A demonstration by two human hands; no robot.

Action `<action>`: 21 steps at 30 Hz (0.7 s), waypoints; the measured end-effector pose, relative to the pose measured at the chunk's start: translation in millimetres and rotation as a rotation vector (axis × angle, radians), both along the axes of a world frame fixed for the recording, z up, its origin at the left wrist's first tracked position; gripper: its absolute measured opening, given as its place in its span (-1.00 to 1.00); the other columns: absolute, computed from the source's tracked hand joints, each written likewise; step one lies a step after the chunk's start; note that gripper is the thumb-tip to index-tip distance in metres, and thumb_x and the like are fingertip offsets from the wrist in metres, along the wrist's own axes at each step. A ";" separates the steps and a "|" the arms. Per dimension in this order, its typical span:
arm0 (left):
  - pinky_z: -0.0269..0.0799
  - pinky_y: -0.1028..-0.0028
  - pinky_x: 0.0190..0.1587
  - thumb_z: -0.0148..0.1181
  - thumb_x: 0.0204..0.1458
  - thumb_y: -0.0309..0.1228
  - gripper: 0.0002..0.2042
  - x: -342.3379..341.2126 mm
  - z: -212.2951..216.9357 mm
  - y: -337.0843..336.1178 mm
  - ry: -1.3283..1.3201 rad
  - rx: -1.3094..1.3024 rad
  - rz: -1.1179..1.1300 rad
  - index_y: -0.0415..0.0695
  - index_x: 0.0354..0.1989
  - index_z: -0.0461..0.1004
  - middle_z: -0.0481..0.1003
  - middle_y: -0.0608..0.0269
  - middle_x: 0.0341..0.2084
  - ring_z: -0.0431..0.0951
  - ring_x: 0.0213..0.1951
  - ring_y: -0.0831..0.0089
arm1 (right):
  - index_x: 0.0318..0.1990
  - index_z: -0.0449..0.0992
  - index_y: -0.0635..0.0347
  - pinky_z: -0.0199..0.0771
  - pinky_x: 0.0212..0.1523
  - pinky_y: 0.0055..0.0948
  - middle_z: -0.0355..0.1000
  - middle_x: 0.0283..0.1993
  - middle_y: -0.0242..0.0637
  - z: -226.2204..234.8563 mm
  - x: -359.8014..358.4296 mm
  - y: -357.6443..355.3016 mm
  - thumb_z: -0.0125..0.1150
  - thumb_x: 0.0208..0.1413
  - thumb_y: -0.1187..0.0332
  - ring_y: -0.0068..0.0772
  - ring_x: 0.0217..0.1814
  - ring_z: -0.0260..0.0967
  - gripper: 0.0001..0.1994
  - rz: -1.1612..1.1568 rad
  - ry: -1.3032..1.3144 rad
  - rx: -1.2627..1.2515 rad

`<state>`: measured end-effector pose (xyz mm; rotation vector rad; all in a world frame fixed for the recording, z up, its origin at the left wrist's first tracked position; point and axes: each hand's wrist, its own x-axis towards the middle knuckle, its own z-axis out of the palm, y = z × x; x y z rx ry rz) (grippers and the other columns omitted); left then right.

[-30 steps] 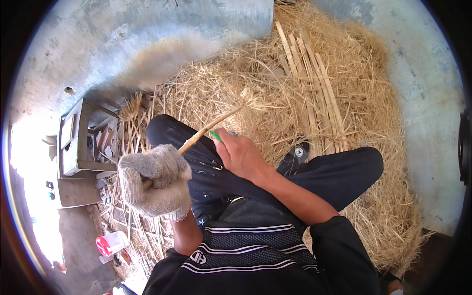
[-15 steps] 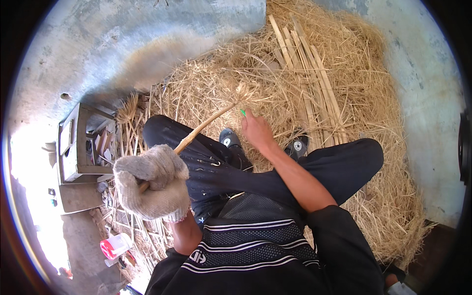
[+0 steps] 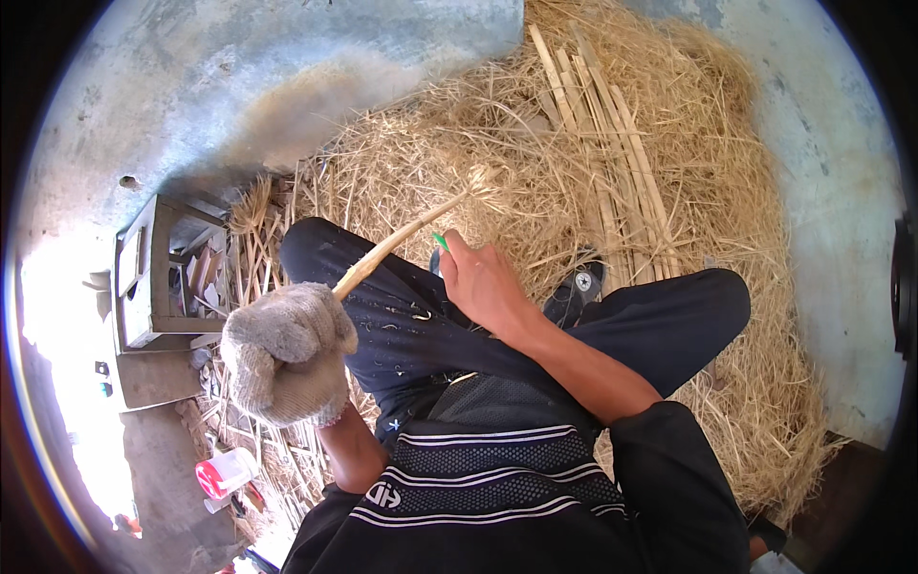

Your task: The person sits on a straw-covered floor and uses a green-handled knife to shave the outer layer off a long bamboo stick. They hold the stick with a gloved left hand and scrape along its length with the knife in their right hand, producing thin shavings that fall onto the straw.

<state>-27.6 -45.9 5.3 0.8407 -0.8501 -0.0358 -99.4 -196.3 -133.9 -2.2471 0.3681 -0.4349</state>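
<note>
While pale shavings (image 3: 712,143) heap against bluish walls (image 3: 837,210) | left hand (image 3: 289,354) clamped on stick (image 3: 394,241) | right hand (image 3: 485,285) gripping green object (image 3: 440,242)

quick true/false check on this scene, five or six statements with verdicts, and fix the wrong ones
1. The left hand is gloved and grips a stick. True.
2. The right hand is gloved as well. False: it is bare.
3. The stick is frayed at its far end. True.
4. A small green object sticks out of the left hand. False: it shows at the right hand.
5. Wooden strips lie on a pile of dry fibre. True.
6. The red and whitish container is on the person's right. False: it is on the left.
</note>
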 end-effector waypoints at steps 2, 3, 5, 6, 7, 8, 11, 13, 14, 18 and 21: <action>0.19 0.40 -0.85 -0.08 0.03 -0.37 -0.80 0.8 -0.2 -3.0 -0.067 0.014 -0.050 -0.19 -0.57 0.28 0.25 0.20 -0.79 0.15 -0.86 0.43 | -0.14 0.37 0.26 0.37 -0.51 0.01 0.39 -0.62 0.07 25.1 -9.7 9.0 0.03 0.22 0.35 0.18 -0.55 0.42 -0.82 0.102 -0.039 0.062; 0.18 0.40 -0.86 -0.09 0.02 -0.37 -0.81 -1.2 0.4 -6.7 -0.095 0.019 -0.078 -0.19 -0.56 0.28 0.25 0.21 -0.78 0.14 -0.86 0.43 | -0.09 0.38 0.27 0.39 -0.51 0.01 0.40 -0.62 0.06 37.6 -14.4 16.3 0.05 0.21 0.35 0.17 -0.55 0.43 -0.79 0.129 -0.126 0.079; 0.17 0.40 -0.86 -0.08 0.03 -0.38 -0.81 -5.0 1.1 -11.6 -0.041 0.000 -0.041 -0.20 -0.56 0.26 0.23 0.21 -0.79 0.13 -0.86 0.44 | -0.06 0.38 0.28 0.41 -0.53 -0.01 0.41 -0.62 0.05 20.7 -8.0 12.2 0.04 0.21 0.35 0.15 -0.56 0.43 -0.77 0.026 -0.042 0.064; 0.17 0.40 -0.86 -0.08 0.03 -0.38 -0.81 -7.1 2.5 -11.4 -0.017 -0.007 -0.022 -0.20 -0.56 0.26 0.22 0.22 -0.80 0.13 -0.86 0.44 | -0.05 0.38 0.29 0.42 -0.53 -0.02 0.41 -0.62 0.05 8.8 -2.9 8.7 0.03 0.21 0.35 0.15 -0.56 0.44 -0.76 -0.026 -0.003 0.060; 0.16 0.41 -0.86 -0.10 0.04 -0.40 -0.81 -1.4 1.1 -7.8 -0.016 -0.013 -0.045 -0.20 -0.57 0.24 0.21 0.22 -0.80 0.12 -0.86 0.45 | -0.04 0.38 0.33 0.43 -0.57 -0.04 0.40 -0.64 0.06 -4.7 1.7 -7.7 0.02 0.21 0.34 0.14 -0.59 0.43 -0.74 -0.108 0.162 0.035; 0.16 0.41 -0.86 -0.11 0.04 -0.40 -0.81 -2.2 0.7 -8.5 -0.016 -0.007 -0.018 -0.21 -0.57 0.24 0.20 0.22 -0.80 0.12 -0.86 0.45 | -0.03 0.38 0.32 0.43 -0.57 -0.03 0.40 -0.64 0.06 -14.7 1.6 -16.7 0.02 0.22 0.33 0.14 -0.59 0.43 -0.74 -0.096 0.160 0.082; 0.16 0.43 -0.86 -0.15 0.06 -0.41 -0.80 -3.9 -0.4 -5.4 -0.010 0.033 0.075 -0.19 -0.58 0.23 0.20 0.22 -0.80 0.12 -0.85 0.47 | -0.05 0.40 0.27 0.42 -0.59 -0.03 0.39 -0.66 0.06 -14.1 1.6 -20.1 0.01 0.22 0.32 0.11 -0.62 0.42 -0.76 -0.040 0.204 0.109; 0.16 0.43 -0.86 -0.13 0.07 -0.40 -0.79 -2.8 -2.8 -6.5 -0.032 0.011 0.023 -0.19 -0.58 0.23 0.21 0.21 -0.80 0.12 -0.85 0.47 | -0.09 0.42 0.19 0.40 -0.59 -0.04 0.37 -0.68 0.04 17.4 -7.7 4.5 0.02 0.22 0.30 0.09 -0.63 0.41 -0.79 0.079 -0.083 0.067; 0.17 0.43 -0.86 -0.13 0.07 -0.40 -0.79 -6.2 -1.4 -5.2 -0.048 0.012 0.011 -0.19 -0.59 0.22 0.21 0.21 -0.80 0.12 -0.85 0.46 | -0.10 0.42 0.17 0.39 -0.59 -0.04 0.37 -0.67 0.04 30.0 -11.4 14.5 0.03 0.22 0.30 0.10 -0.63 0.41 -0.80 0.172 -0.248 0.138; 0.18 0.42 -0.86 -0.13 0.06 -0.40 -0.79 -10.2 1.9 -12.8 -0.031 0.017 0.007 -0.19 -0.59 0.23 0.21 0.22 -0.82 0.11 -0.86 0.47 | -0.07 0.42 0.18 0.41 -0.57 -0.06 0.40 -0.62 0.07 -20.2 4.4 -13.4 0.03 0.18 0.34 0.10 -0.61 0.43 -0.79 -0.123 0.173 0.109; 0.18 0.41 -0.86 -0.14 0.06 -0.40 -0.80 -4.8 -2.4 -8.5 -0.001 -0.030 -0.025 -0.19 -0.59 0.23 0.20 0.23 -0.82 0.11 -0.86 0.47 | -0.06 0.41 0.21 0.43 -0.55 -0.05 0.39 -0.64 0.08 -71.5 6.8 -49.1 0.03 0.17 0.35 0.10 -0.59 0.44 -0.77 -0.179 0.271 0.127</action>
